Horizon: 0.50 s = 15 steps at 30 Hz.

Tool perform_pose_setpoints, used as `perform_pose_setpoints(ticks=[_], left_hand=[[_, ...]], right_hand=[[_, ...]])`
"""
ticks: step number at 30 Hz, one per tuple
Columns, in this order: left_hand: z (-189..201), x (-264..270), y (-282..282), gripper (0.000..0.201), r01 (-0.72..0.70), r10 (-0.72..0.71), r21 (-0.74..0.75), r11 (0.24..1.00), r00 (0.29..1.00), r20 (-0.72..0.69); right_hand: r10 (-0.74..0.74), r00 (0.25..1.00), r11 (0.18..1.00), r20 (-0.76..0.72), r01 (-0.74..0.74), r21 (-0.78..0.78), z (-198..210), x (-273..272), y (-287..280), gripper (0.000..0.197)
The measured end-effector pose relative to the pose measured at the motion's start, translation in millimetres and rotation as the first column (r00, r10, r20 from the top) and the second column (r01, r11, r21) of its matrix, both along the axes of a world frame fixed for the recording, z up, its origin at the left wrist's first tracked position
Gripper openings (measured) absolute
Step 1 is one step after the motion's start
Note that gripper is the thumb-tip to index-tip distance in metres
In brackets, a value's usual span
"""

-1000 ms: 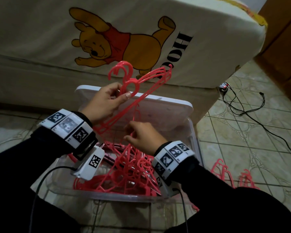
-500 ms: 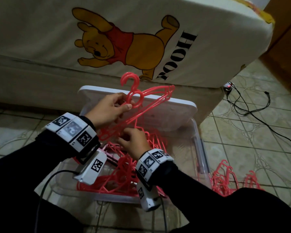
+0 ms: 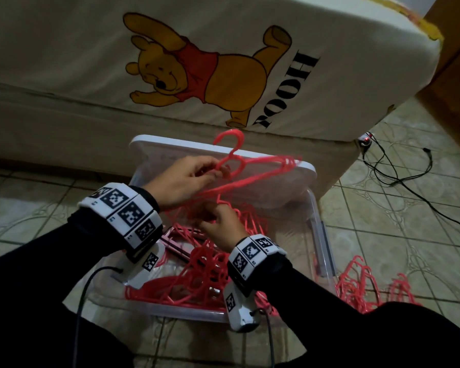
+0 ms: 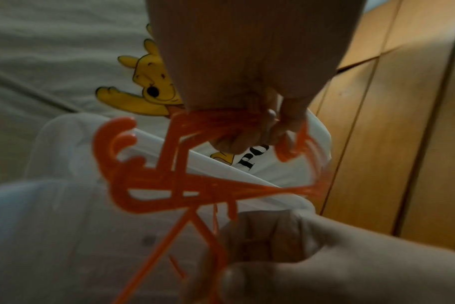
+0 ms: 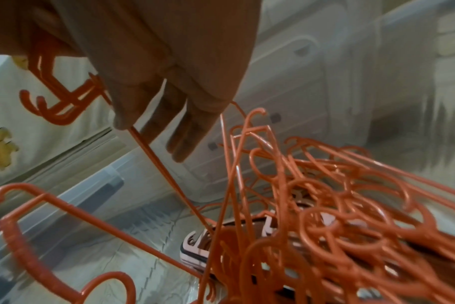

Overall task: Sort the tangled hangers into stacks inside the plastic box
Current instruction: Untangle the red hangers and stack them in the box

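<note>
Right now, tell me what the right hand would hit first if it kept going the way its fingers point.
Probably the clear plastic box's far wall: right hand fingers point there over the tangled red plastic hangers. Depth unclear.

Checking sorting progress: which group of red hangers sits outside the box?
The small heap of hangers on the floor tiles, right of the plastic box; the others are inside it or hand-held.

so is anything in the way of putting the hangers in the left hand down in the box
Yes: the tangled pile fills most of the plastic box under the held hangers, and the right hand is pulling a hanger up from it.
</note>
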<state>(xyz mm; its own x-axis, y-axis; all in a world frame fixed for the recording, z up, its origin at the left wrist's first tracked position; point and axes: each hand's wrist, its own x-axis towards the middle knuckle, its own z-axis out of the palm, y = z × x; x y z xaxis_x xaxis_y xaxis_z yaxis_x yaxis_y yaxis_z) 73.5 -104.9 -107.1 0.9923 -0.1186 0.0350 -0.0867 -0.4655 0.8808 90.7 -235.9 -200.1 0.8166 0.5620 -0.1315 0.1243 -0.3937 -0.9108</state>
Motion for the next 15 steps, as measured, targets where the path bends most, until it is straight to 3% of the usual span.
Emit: perform_pose_setpoints(ticks=[4,8,10,15], left_hand=[[-2.0,-3.6,2.0,0.018,0.095,-0.096,0.171,0.981,0.995,0.002],[-3.8,-2.8,7.9,0.043,-0.025,0.016,0.4,0.916,0.999,0.028],[-5.4,-1.6,9.8,0.05,-0.064,0.059,0.438,0.897,0.998,0.025],[-8.3,-1.3,8.3,0.03,-0.099,0.089,0.357,0.929,0.995,0.046]], right_hand=[[-0.013,0.995,1.0,-0.103,0.012,-0.015,-3.8,-0.1,-0.3,0.03],[0.026,0.979,0.994,-0.201,-0.003,0.113,-1.4,-4.4,1.2,0.024],[0.021,0.975,0.987,-0.223,0.015,0.158,-0.4,-6.6,3.1,0.02],[0.014,0.962,0.983,-0.271,0.037,0.182,1.4,0.6,1.3,0.021]])
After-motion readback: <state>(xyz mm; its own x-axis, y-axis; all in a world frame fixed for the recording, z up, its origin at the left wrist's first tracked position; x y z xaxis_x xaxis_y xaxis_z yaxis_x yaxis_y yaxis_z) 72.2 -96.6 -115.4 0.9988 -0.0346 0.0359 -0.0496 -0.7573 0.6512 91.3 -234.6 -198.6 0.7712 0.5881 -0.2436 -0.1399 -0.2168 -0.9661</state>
